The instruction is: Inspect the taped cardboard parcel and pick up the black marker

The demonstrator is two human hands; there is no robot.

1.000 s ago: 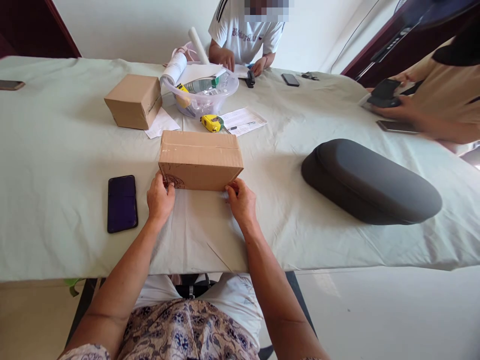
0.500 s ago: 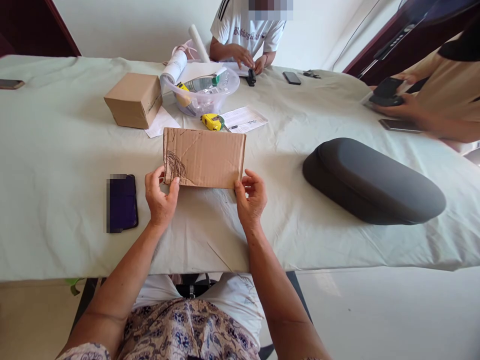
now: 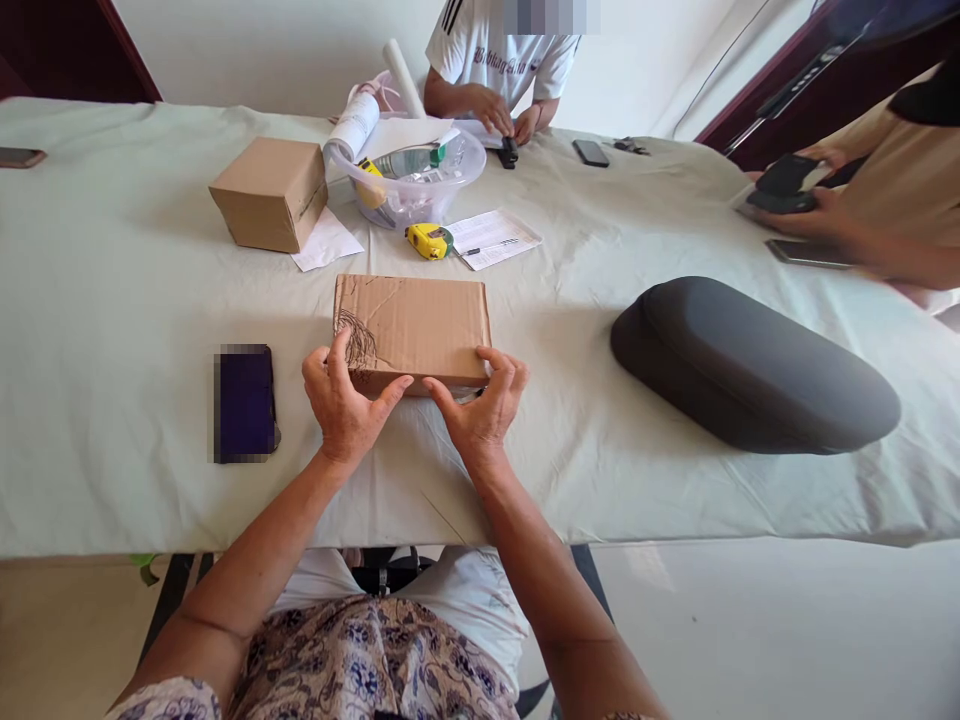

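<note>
A flat brown cardboard box (image 3: pixel 416 322) with a dark scribble on its left end lies on the cloth-covered table (image 3: pixel 112 300) in front of me. My left hand (image 3: pixel 345 400) grips its near left edge, fingers over the top and thumb along the front. My right hand (image 3: pixel 480 410) grips the near right edge the same way. Both hands are closed on the box.
A dark phone (image 3: pixel 244 402) lies left of my hands, a large grey padded case (image 3: pixel 750 365) to the right. Behind the box are a yellow tape measure (image 3: pixel 429 240), papers, a clear bowl (image 3: pixel 409 180) of tools and a second cardboard box (image 3: pixel 268 192). Two other people sit at the far and right sides.
The box, first resting with a long side facing me, was lifted and tipped up, and now lies flat with its scribbled face up. My hands shifted inward along its near edge.
</note>
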